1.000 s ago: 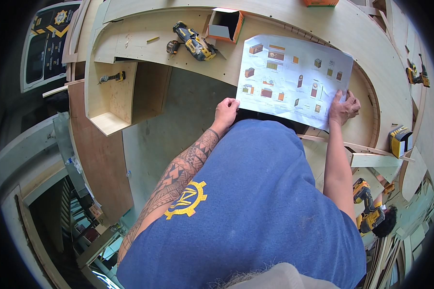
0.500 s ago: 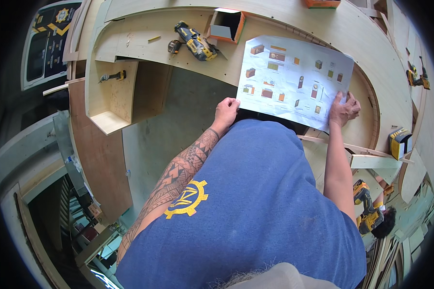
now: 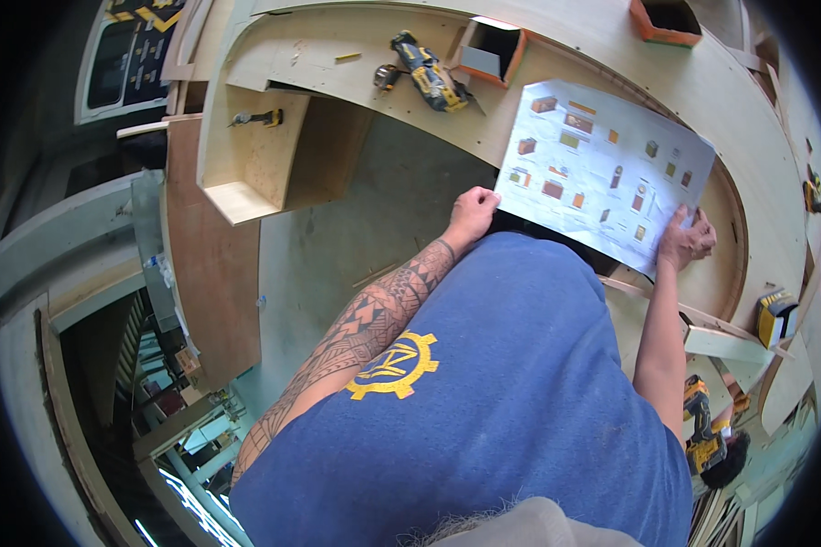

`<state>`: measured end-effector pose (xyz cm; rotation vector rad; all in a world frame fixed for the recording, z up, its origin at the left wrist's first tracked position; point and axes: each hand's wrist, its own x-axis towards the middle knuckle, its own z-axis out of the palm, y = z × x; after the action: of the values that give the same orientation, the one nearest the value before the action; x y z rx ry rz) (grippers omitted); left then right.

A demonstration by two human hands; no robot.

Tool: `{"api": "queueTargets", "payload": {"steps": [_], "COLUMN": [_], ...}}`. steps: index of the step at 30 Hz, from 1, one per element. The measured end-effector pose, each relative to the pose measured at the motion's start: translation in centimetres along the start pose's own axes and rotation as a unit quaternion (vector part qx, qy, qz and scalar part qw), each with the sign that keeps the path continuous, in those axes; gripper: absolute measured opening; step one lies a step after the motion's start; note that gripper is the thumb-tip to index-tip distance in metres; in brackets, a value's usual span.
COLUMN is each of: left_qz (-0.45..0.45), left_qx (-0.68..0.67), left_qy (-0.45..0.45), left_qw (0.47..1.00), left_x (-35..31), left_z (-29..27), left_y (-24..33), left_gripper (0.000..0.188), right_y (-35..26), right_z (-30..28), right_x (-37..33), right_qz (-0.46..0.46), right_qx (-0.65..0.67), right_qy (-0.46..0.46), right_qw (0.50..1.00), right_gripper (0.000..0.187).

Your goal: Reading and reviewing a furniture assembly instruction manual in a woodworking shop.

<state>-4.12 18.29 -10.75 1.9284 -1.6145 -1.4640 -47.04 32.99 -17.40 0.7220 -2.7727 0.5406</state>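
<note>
A large white sheet of paper (image 3: pixel 611 137) printed with small coloured pictures of furniture-like pieces is spread before me, slightly creased and tilted down to the right. My left hand (image 3: pixel 472 217) pinches its lower left corner. On the lower right edge my right hand (image 3: pixel 687 240) is closed, its thumb over the face of the sheet and its fingers partly hidden. The sheet covers part of a curved plywood piece (image 3: pixel 748 100). Beyond its left side lie a yellow-and-black cordless power tool (image 3: pixel 426 75), a tape measure (image 3: pixel 386 77) and a yellow pencil-like stick (image 3: pixel 348 57).
An open orange-edged box (image 3: pixel 490 52) and another orange box (image 3: pixel 666 20) stand on the plywood. A small power tool (image 3: pixel 257 118) lies in the plywood compartment (image 3: pixel 242 197) at left. At right are a yellow-and-black box (image 3: pixel 777 317), a drill (image 3: pixel 818 196) and power tools (image 3: pixel 702 424).
The view has swung, so the bench and tools appear farther right. The sheet is tilted a little more down to the right, still held in both hands.
</note>
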Motion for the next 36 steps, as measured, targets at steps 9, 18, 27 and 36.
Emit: {"api": "queueTargets", "payload": {"steps": [9, 18, 27, 36], "left_qz": [-0.055, -0.05, -0.058, -0.051], "left_qx": [-0.03, -0.061, -0.054, -0.054], "left_qy": [-0.043, -0.029, -0.027, -0.028], "left_qw": [0.997, 0.996, 0.997, 0.997], "left_x": [-1.0, -0.9, -1.5, -1.3], "left_z": [-1.1, -0.4, -0.6, -0.5], "left_y": [2.5, 2.0, 3.4, 3.0], "left_gripper": [0.023, 0.024, 0.024, 0.024], "right_y": [-1.8, -1.8, -1.6, -1.6], "right_z": [-1.2, -1.7, -1.5, -1.4], "right_x": [-0.3, -0.1, -0.2, -0.1], "right_qz": [0.025, 0.033, 0.038, 0.037], "right_qx": [0.022, 0.032, 0.032, 0.034], "right_qy": [-0.016, -0.026, -0.026, -0.026], "right_qw": [0.999, 0.999, 0.998, 0.998], "right_gripper": [0.048, 0.048, 0.048, 0.047]}}
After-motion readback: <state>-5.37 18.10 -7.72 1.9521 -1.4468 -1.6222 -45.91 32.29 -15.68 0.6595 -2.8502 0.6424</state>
